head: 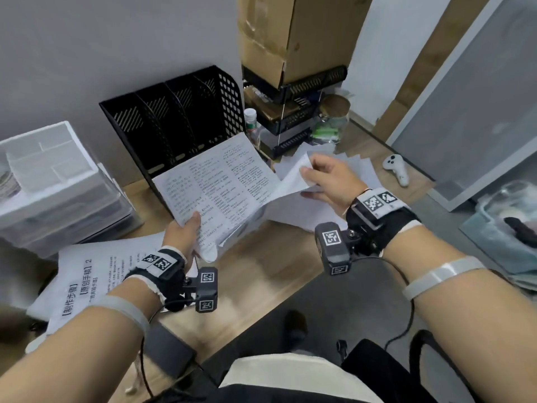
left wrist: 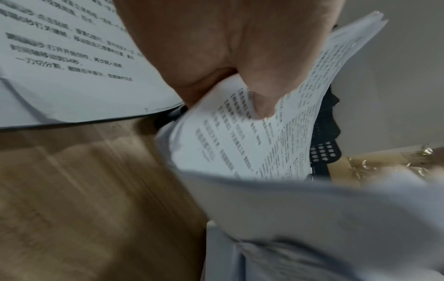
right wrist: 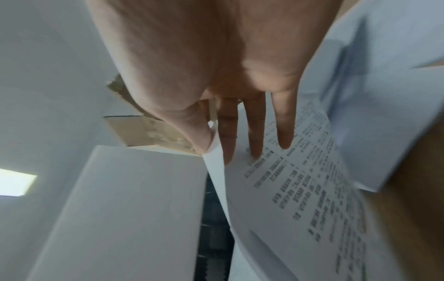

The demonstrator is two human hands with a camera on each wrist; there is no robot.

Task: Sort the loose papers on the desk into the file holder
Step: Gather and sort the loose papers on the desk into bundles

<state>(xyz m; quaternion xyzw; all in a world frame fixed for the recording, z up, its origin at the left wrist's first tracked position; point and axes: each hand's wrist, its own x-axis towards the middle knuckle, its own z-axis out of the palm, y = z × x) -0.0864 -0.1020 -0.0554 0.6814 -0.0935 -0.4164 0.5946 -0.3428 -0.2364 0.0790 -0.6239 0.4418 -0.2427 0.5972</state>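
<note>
White printed paper stack (head: 215, 187) (corners bent) is gripped by left hand (head: 183, 234); right hand (head: 328, 181) pinches its far sheet, just before the black mesh file holder (head: 174, 117).

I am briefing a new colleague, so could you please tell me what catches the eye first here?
The printed sheets held up mid-desk: the left hand grips their near corner and the right hand pinches a far one. Behind them the black mesh file holder stands against the wall, its visible slots empty.

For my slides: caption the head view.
Left hand grips printed white paper sheets, right hand pinches their corner, before black mesh file holder.
</note>
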